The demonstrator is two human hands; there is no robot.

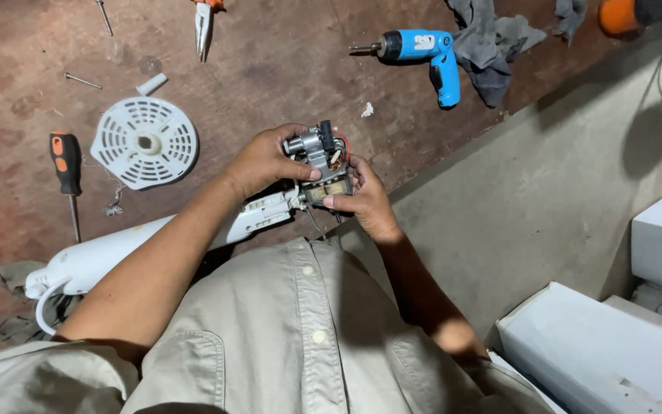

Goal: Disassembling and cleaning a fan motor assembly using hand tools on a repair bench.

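One small motor (322, 165) sits clamped in both grips, left hand (266, 161) and right hand (365, 203).

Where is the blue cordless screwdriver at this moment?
In the head view, the blue cordless screwdriver lies on the brown worktop, upper centre-right, beside grey rags.

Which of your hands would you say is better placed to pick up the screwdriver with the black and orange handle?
Left, probably. The left hand and right hand both grip the small motor, but the screwdriver lies on the left hand's side.

Blue drill (427, 54), screwdriver (67, 169), pliers (204, 23)
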